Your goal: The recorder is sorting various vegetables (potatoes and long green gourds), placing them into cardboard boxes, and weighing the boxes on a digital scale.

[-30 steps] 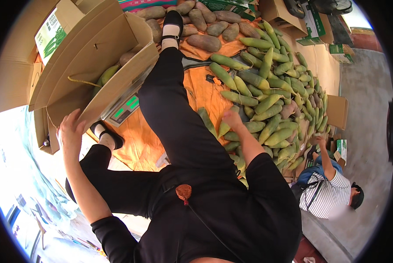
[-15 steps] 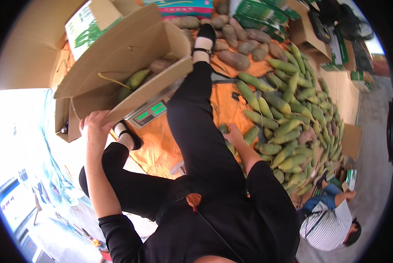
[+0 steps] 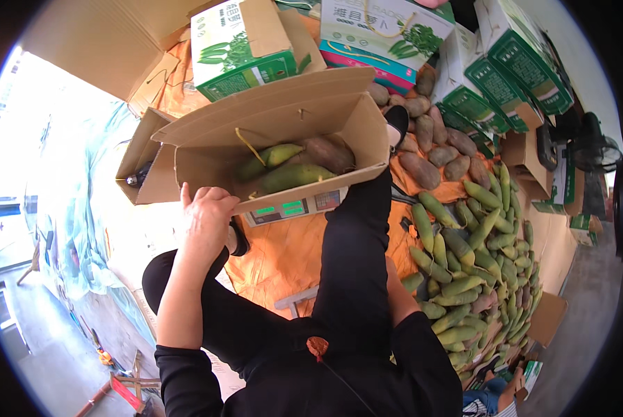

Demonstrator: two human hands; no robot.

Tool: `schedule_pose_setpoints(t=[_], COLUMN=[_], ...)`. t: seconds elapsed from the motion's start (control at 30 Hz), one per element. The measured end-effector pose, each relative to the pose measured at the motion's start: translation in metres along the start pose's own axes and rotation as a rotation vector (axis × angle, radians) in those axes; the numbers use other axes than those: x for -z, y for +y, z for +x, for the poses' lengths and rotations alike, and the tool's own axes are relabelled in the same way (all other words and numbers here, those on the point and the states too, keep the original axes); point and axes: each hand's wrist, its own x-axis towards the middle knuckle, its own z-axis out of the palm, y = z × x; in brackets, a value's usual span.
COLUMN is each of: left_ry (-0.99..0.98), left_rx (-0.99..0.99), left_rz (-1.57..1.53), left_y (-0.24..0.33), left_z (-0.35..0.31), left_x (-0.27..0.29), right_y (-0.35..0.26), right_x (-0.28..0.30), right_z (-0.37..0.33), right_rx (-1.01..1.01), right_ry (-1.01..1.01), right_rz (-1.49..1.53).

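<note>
An open cardboard box (image 3: 217,118) sits on a digital scale (image 3: 280,212) in front of me. Inside lie green radishes (image 3: 294,178) and a reddish-brown root (image 3: 327,154), with a yellow cord handle (image 3: 247,144) at the back wall. My left hand (image 3: 210,212) is closed over the near left edge of the box. On the right, my right forearm (image 3: 399,295) reaches down past my thigh, beside a big pile of green radishes (image 3: 464,285). The thigh hides the fingers of that hand, so what they hold cannot be seen.
Reddish-brown roots (image 3: 420,170) lie beyond my foot on an orange sheet (image 3: 269,267). Printed cartons (image 3: 388,35) stand at the back, more at the back right (image 3: 513,62). A fan (image 3: 593,149) is far right. Another person (image 3: 492,399) is low at the right.
My view has turned, bringing the box interior and back cartons further into sight. My right hand, seen earlier beside the green radishes, is now hidden behind my thigh. My left hand stays on the box edge.
</note>
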Motion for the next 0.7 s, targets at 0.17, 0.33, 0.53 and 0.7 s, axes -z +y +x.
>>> schedule_pose_setpoints(t=[0.17,0.33,0.53,0.7], left_ry=[-0.052,-0.054,-0.06,-0.078], left_rx=[0.068,0.017,0.009,0.023], left_rz=[0.068,0.098,0.1,0.117], left_y=[-0.009,-0.006,-0.008,-0.007], left_z=[-0.014,-0.011,-0.009,-0.008], left_x=[0.009,0.004,0.003,0.006], right_y=[-0.029,-0.085,-0.178,-0.257], right_x=[0.013,0.085,0.183,0.263], right_z=[-0.036,-0.1,-0.149,-0.191], right_rx=[0.156,0.04,0.438,0.791], right_ry=[0.024,-0.032,0.409,0.668], right_rz=[0.086,0.412,0.696,0.775])
